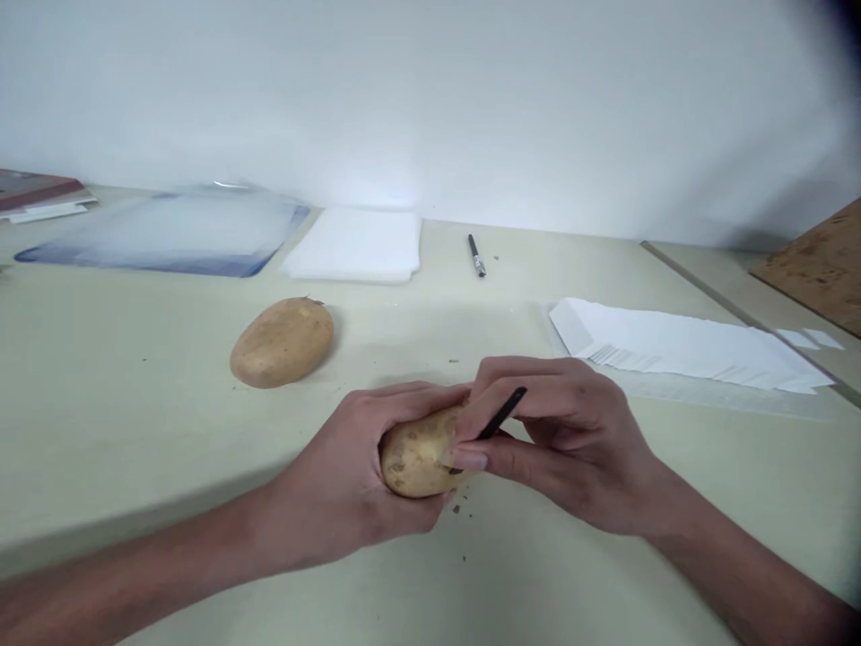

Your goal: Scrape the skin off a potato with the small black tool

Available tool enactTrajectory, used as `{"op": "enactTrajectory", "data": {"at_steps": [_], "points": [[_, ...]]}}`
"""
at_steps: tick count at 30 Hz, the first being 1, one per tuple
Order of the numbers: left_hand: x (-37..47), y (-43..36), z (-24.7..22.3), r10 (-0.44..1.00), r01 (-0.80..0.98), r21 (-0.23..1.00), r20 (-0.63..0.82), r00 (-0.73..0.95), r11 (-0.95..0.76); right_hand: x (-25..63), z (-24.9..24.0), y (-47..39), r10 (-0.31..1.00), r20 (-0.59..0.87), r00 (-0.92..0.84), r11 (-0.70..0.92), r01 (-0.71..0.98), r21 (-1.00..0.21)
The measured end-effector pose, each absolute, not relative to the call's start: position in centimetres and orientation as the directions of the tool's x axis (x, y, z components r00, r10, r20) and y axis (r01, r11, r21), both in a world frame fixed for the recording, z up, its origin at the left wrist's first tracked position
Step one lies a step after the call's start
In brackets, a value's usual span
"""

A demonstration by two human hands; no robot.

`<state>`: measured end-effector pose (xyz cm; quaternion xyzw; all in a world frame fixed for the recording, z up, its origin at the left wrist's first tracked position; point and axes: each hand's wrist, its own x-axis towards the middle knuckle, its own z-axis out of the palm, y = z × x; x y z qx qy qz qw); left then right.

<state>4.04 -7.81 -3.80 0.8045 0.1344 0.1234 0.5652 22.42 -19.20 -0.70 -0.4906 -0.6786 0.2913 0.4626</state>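
Observation:
My left hand (363, 475) wraps around a potato (421, 453) from the left, thumb below and fingers over the top. The potato's skin is yellow-brown with several darker rough spots. My right hand (558, 431) pinches a slim black tool (503, 413) between thumb and fingers, its upper end sticking out above them. The tool's lower end is against the right part of the potato, largely covered by my fingertips, so its tip cannot be made out. Another potato (282, 343), whole and unheld, lies on the table beyond my left hand.
Dark crumbs (457, 510) lie below the held potato. Behind are a blue-edged translucent folder (188, 233), white sheets (356, 244) and a black pen-like tool (476, 256) with a silvery end. Fanned white papers (686, 345) lie at right, near a brown board (817, 260). A wall closes the back.

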Motion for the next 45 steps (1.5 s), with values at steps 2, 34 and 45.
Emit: {"op": "enactTrajectory", "data": {"at_steps": [2, 34, 45], "points": [[4.05, -7.79, -3.8, 0.353, 0.084, 0.948, 0.032, 0.935, -0.308, 22.38, -0.87, -19.22, 0.921, 0.383, -0.071, 0.378, 0.4, -0.835], [4.19, -7.78, -3.62, 0.338, 0.045, 0.948, 0.068, 0.939, -0.315, 22.48, -0.52, -19.22, 0.943, 0.314, -0.113, 0.332, 0.406, -0.851], [4.08, -7.91, -3.6, 0.346, 0.056, 0.945, 0.063, 0.936, -0.322, 21.83, -0.26, -19.46, 0.956, 0.294, -0.016, 0.277, 0.383, -0.881]]}}
